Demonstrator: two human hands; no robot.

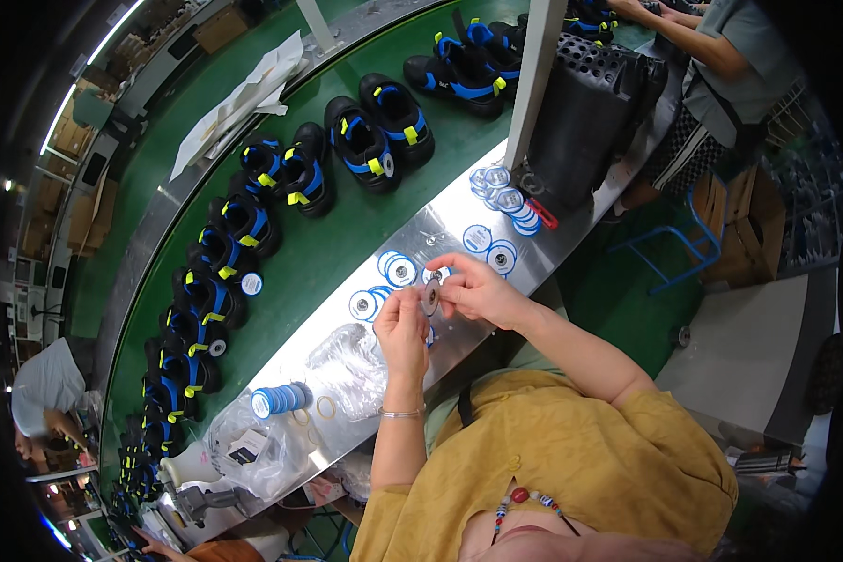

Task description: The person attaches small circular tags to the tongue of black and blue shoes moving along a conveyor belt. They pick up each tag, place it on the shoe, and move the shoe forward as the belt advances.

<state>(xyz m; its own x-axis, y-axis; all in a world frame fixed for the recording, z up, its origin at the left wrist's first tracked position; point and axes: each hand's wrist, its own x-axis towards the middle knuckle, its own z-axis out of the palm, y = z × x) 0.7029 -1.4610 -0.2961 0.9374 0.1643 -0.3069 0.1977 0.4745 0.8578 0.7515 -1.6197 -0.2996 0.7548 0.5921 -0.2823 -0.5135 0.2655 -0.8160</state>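
Observation:
Over the steel tabletop, both hands meet at a small round tag with a dark centre, tilted on edge. My left hand pinches it from the left. My right hand has thumb and fingers closed at its right side. Around the hands lie loose round blue-rimmed tags: a pile just beyond, a few left of my left hand, and a pair beyond my right hand. Whether a thin string hangs from the held tag is too small to tell.
Black-and-blue shoes with yellow tabs line the curved green conveyor; some carry round tags. A tag stack, rubber bands and clear plastic bags lie left. More tags, a red cutter and a black bin stand right, near a post.

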